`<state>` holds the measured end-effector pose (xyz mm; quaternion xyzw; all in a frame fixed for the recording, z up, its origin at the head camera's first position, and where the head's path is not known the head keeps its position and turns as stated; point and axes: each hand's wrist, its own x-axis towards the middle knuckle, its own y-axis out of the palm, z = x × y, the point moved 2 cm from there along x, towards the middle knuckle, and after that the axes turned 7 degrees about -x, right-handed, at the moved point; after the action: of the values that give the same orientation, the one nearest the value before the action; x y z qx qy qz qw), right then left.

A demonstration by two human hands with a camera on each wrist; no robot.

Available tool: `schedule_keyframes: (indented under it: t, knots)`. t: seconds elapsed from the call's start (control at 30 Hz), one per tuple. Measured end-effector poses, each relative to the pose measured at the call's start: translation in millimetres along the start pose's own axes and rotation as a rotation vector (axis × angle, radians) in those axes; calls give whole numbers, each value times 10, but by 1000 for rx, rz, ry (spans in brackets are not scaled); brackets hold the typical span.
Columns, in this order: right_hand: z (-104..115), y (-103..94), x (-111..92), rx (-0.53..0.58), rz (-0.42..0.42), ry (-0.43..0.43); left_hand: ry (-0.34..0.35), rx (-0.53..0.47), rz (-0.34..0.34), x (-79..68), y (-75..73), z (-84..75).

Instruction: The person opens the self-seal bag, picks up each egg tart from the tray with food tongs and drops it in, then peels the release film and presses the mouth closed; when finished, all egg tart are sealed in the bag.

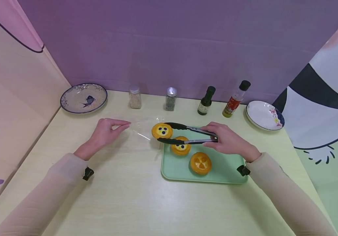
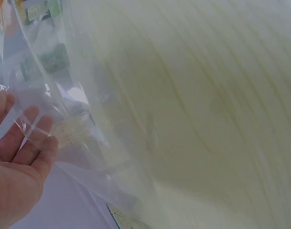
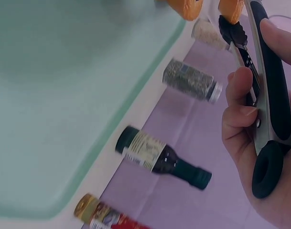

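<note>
My left hand (image 1: 107,132) pinches the edge of a clear plastic bag (image 2: 54,90) between thumb and fingers, and the bag stretches rightward from it. In my right hand (image 1: 230,139) I grip metal tongs (image 1: 198,141) with black tips. Between those tips sits a round golden tart (image 1: 161,128) with dark berries, raised at the bag's right side and overlapping it in the head view. Below the tongs, a second berry tart (image 1: 180,150) lies partly hidden on a green tray (image 1: 225,175). A third tart (image 1: 200,163), with a different topping, lies nearer the front of the tray.
Along the back stand two seasoning jars (image 1: 135,97) (image 1: 170,99), a dark bottle (image 1: 205,101) and a red-labelled bottle (image 1: 234,101). A fish-patterned plate (image 1: 83,98) is at the back left, a flowered dish (image 1: 263,116) at the back right. A purple wall (image 1: 171,49) rises behind the table.
</note>
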<state>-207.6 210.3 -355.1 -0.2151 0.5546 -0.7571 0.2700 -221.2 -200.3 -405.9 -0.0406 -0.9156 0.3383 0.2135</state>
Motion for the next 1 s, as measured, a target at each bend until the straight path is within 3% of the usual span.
schedule_keyframes:
  t: [0.47,1.0]
  knots:
    - [210,161,521,-28,69,-72,-8,-15,7,11,6,-28]
    - [444,353,974,-59,133,-115,-48,-48,29,12,11,-53]
